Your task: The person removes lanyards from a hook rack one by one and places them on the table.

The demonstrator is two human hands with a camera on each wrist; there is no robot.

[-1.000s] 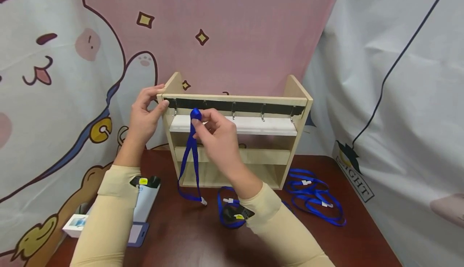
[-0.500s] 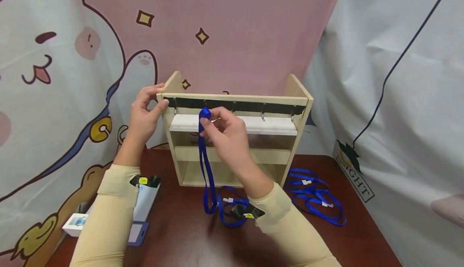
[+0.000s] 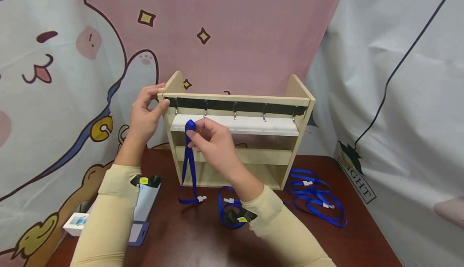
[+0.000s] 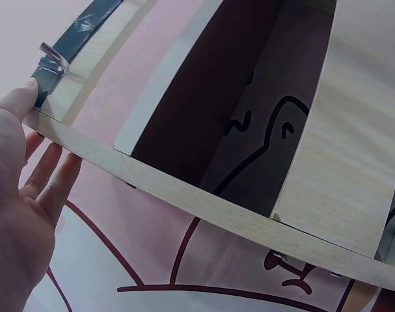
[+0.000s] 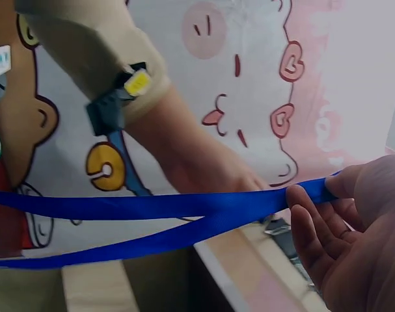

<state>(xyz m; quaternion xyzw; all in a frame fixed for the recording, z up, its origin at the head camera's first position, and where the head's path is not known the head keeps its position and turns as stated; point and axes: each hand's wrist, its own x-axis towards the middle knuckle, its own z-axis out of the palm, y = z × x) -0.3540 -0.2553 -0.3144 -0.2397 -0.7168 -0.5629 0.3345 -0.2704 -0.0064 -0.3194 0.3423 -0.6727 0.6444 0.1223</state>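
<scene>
A small wooden shelf unit (image 3: 232, 156) stands on the table, with a black strip (image 3: 250, 106) and several metal hooks (image 3: 235, 112) across its upper front. My left hand (image 3: 143, 116) grips its upper left corner, thumb on the front and fingers behind the side panel. In front of the unit, my right hand (image 3: 215, 144) pinches the folded top of a blue lanyard (image 3: 190, 125) between thumb and fingers. The lanyard hangs as a loop, its white clip (image 3: 201, 198) at the bottom. In the right wrist view, both straps (image 5: 145, 207) run leftward from the fingertips.
More blue lanyards (image 3: 315, 198) lie on the dark red table (image 3: 181, 243) at right, and another partly hidden lanyard (image 3: 220, 210) lies under my right wrist. A blue-edged badge holder (image 3: 135, 236) and a white box (image 3: 75, 224) are at left. A dark cable (image 3: 386, 83) hangs at right.
My right hand with the lanyard moved right and then back left and lower, below the hooks. The hanging loop swung along. My left hand has stayed on the shelf corner.
</scene>
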